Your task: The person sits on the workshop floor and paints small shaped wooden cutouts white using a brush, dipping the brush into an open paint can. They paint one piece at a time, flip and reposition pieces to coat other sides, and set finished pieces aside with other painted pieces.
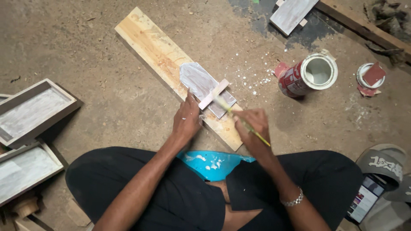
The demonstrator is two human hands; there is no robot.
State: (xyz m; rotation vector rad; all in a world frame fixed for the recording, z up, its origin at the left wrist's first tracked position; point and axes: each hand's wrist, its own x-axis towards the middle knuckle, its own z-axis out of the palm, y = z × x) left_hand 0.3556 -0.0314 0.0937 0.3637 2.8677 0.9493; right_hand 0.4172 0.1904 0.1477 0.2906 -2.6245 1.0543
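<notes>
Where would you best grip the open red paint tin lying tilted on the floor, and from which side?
Grip the red paint tin around its cylindrical wall, coming from above. Its open white mouth faces up and right and looks paint-smeared, so avoid the rim.

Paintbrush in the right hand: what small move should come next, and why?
Probably a short stroke along the small wooden piece. The right hand holds the paintbrush with its tip at the piece's cross strip, the left hand steadies it on the plank, and the piece's white coat looks thin and streaky.
</notes>
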